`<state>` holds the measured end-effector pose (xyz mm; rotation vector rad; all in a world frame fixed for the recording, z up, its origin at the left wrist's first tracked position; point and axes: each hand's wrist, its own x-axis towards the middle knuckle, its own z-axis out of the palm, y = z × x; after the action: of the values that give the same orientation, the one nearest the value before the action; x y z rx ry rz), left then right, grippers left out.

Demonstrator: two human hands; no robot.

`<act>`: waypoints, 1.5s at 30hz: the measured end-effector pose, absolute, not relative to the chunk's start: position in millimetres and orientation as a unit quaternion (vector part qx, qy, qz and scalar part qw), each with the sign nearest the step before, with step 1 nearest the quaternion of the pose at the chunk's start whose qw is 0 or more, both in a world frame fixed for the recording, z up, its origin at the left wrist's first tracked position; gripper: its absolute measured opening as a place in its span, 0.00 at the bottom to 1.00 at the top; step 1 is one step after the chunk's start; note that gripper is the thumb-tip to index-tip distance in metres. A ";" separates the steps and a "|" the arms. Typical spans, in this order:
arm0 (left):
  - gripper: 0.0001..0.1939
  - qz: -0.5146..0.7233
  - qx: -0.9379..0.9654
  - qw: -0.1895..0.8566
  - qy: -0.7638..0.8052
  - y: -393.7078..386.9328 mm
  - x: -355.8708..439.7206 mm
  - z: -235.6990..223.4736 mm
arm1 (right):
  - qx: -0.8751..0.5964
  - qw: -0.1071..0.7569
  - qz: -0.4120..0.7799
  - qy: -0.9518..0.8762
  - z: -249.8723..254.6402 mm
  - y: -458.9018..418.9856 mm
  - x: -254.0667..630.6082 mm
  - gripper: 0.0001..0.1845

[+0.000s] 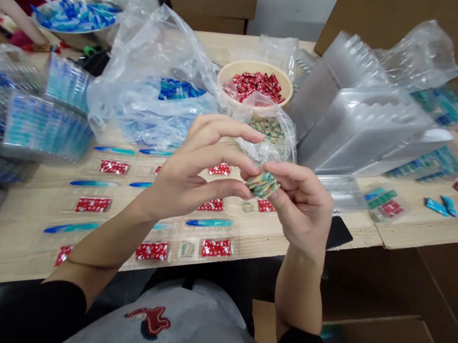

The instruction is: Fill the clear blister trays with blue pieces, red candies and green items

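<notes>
Both hands are raised above the table edge and meet on a small stack of green-and-orange striped packets [263, 184]. My left hand [198, 169] pinches the stack from the left with thumb and fingers. My right hand [299, 204] curls around it from the right. Below them lie clear blister trays [166, 225] holding red packets [215, 248], blue pens [207, 223] and a few striped packets [187, 249]. An open plastic bag [273, 135] behind the hands holds more striped packets.
A tan bowl [254, 84] of red packets stands at the back. Stacks of clear empty trays [353, 122] fill the right, filled trays [42, 124] the left. A bag of blue pens [158, 94] and a plate of pens [77, 14] sit back left. A dark phone [338, 233] lies near the edge.
</notes>
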<state>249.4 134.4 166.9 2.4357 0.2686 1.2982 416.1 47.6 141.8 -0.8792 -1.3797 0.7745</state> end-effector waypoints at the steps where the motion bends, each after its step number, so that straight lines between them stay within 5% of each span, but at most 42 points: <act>1: 0.10 0.458 0.864 0.184 0.095 134.2 249.8 167.2 | -0.382 0.618 0.339 -0.598 141.5 46.8 416.6 0.15; 35: 0.06 0.451 0.870 0.084 0.180 120.5 238.5 168.8 | -0.430 0.616 0.277 -0.599 138.7 39.6 409.8 0.15; 45: 0.11 0.465 0.839 0.208 0.192 117.6 219.8 145.0 | -0.442 0.615 0.297 -0.582 135.9 40.0 378.1 0.18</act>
<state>219.8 117.6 145.0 2.3336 0.5356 1.2941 378.1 40.0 135.9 -1.0176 -1.3420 0.6846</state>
